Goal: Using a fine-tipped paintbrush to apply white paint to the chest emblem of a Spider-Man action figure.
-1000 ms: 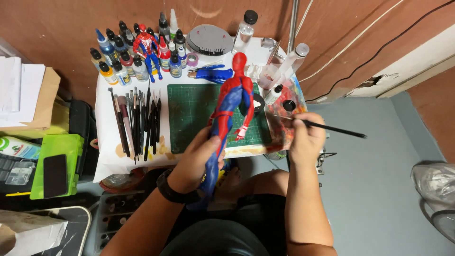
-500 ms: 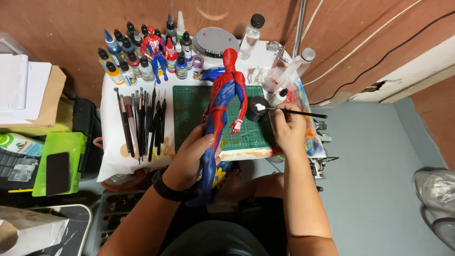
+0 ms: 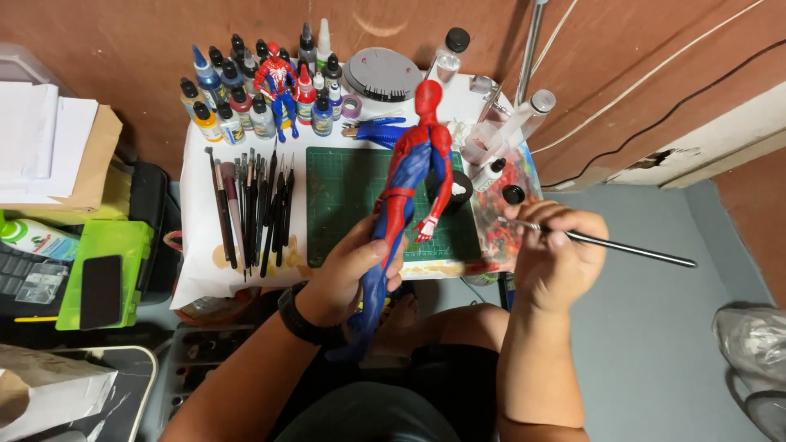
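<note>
My left hand [image 3: 348, 274] grips a tall red and blue action figure [image 3: 407, 180] by its legs, holding it upright over a green cutting mat [image 3: 344, 196]. My right hand [image 3: 553, 245] holds a thin paintbrush [image 3: 622, 245] with its tip pointing left over a paint-stained palette [image 3: 499, 225]. The brush tip is apart from the figure, to its right. A black watch sits on my left wrist.
A small white table [image 3: 201, 254] carries a row of brushes [image 3: 254, 209], several paint bottles [image 3: 237, 102], a smaller red and blue figure [image 3: 277, 86], a round grey base [image 3: 383, 74] and clear bottles [image 3: 524, 115]. Papers, a green box with a phone [image 3: 102, 290] lie left.
My right hand has pulled the brush down and to the right, away from the small black pot near the figure. The figure stays in my left hand.
</note>
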